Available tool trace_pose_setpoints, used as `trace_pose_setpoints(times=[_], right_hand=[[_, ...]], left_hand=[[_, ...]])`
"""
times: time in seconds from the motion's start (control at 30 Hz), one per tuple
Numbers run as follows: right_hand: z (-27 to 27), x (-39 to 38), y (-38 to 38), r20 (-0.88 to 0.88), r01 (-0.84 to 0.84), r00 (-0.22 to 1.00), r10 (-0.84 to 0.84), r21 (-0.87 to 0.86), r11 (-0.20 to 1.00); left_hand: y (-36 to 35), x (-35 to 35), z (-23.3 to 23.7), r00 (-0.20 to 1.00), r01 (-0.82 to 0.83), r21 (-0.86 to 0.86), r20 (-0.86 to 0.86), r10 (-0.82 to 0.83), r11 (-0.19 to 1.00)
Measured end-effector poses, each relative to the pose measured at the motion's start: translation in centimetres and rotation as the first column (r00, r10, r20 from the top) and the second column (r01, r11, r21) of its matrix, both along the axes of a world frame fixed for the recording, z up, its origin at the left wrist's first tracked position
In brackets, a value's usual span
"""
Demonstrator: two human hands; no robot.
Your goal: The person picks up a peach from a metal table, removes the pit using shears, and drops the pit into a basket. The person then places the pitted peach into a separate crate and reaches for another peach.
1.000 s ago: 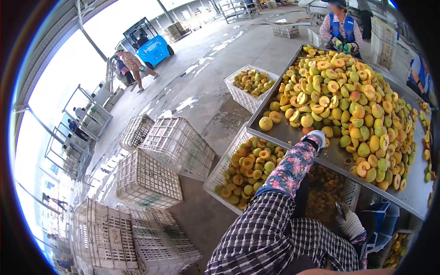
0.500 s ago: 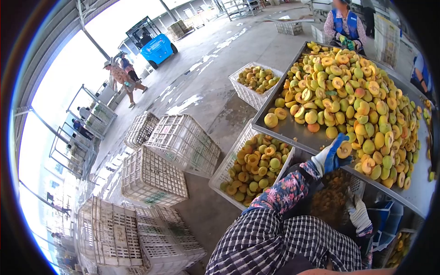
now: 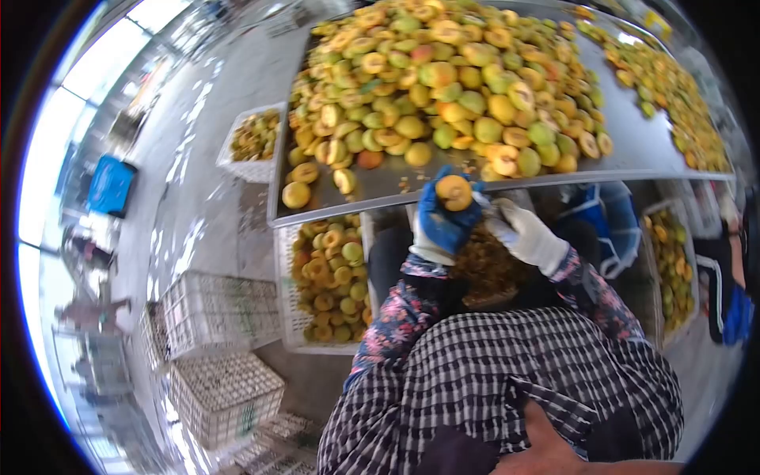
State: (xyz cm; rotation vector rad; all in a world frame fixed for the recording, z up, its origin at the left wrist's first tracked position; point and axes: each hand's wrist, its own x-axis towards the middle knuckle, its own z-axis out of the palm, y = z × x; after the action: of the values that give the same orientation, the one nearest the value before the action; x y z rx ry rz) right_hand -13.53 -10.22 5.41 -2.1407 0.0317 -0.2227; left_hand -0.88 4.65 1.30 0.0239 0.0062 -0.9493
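My left hand [image 3: 445, 220], in a blue and white glove, is closed around a halved yellow peach [image 3: 454, 192], its cut face up, just below the edge of the metal table [image 3: 380, 188]. Beside it on the right, my right hand [image 3: 522, 231] wears a white glove. Its fingers are curled together close to the peach, and I cannot tell what is in them. Past the table edge lies a big heap of yellow-green peaches [image 3: 419, 99], many of them halved. Beneath my hands is a mass of brown bits [image 3: 487, 265].
A white crate of peaches [image 3: 328, 281] stands left of my legs, another crate [image 3: 669, 269] to the right. Stacked white crates [image 3: 222, 313] stand on the floor at left. Blue-white bags [image 3: 606, 222] sit under the table. Someone's bare hand [image 3: 542, 447] rests against the checkered apron.
My view has swung right and down toward the table. My left hand has brought the peach half back from the heap, and my right hand has come up from below to meet it.
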Motion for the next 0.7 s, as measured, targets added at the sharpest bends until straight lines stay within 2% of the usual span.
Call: trace_pose_setpoints(times=[0.03, 0.1, 0.13, 0.2, 0.3, 0.33, 0.5, 0.53, 0.57, 0.6, 0.63, 0.67, 0.7], right_hand=[[-1.2, 0.2, -0.1, 0.042, -0.002, 0.999, 0.002, 0.005, 1.000], [-0.9, 0.7, 0.2, 0.070, 0.002, 0.998, -0.002, 0.007, 1.000], [-0.5, 0.9, 0.5, 0.073, 0.023, 0.997, -0.019, -0.048, 0.999], [0.8, 1.0, 0.9, 0.081, 0.061, 0.995, -0.049, -0.157, 0.986], [2.2, 1.0, 1.6, 0.004, 0.114, 0.992, -0.124, -0.430, 0.896], [1.4, 1.1, 1.7, 0.126, 0.138, 0.987, -0.095, -0.397, 0.907], [0.2, 0.7, 2.5, 0.060, 0.109, 0.994, -0.092, -0.482, 0.869], [0.6, 0.5, 2.7, 0.060, 0.104, 0.994, -0.086, -0.491, 0.865], [0.9, 0.6, 3.0, 0.068, 0.089, 0.996, -0.063, -0.498, 0.863], [0.8, 0.5, 2.8, 0.062, 0.075, 0.997, -0.050, -0.522, 0.849], [0.4, 0.4, 2.5, 0.068, 0.049, 0.998, -0.015, -0.539, 0.841], [0.4, 0.6, 2.7, 0.113, 0.073, 0.994, -0.007, -0.588, 0.806], [0.4, 0.5, 2.8, 0.077, 0.096, 0.995, -0.064, -0.553, 0.828]], left_hand=[[0.0, -0.5, 0.6, 0.999, -0.031, 0.074, 0.045, 0.027, 0.997], [-0.7, -0.7, 1.2, 0.996, -0.086, 0.147, -0.019, 0.090, 0.985], [-0.7, -0.8, 1.1, 0.996, -0.088, 0.109, 0.037, 0.085, 0.990], [-1.1, -1.0, 0.8, 0.993, -0.119, 0.146, 0.020, 0.117, 0.982], [-1.2, -1.6, 1.7, 0.994, -0.110, 0.145, 0.001, 0.110, 0.983], [-1.2, -1.7, 1.7, 0.995, -0.099, 0.154, -0.006, 0.102, 0.983], [-1.1, -1.7, 1.3, 0.986, -0.118, 0.239, -0.083, 0.142, 0.964], [-1.4, -1.7, 1.1, 0.980, -0.105, 0.194, -0.147, 0.135, 0.975], [-1.4, -1.7, 1.5, 0.996, -0.086, 0.079, -0.027, 0.089, 0.993], [-1.4, -1.8, 1.5, 0.985, -0.133, 0.170, 0.135, 0.111, 0.976], [-1.7, -2.0, 1.1, 0.953, -0.232, 0.162, 0.234, 0.191, 0.959], [-1.4, -1.7, 1.1, 0.882, -0.306, 0.186, 0.424, 0.205, 0.934], [-2.2, -1.9, -0.4, 0.934, -0.288, 0.224, 0.280, 0.222, 0.931]])
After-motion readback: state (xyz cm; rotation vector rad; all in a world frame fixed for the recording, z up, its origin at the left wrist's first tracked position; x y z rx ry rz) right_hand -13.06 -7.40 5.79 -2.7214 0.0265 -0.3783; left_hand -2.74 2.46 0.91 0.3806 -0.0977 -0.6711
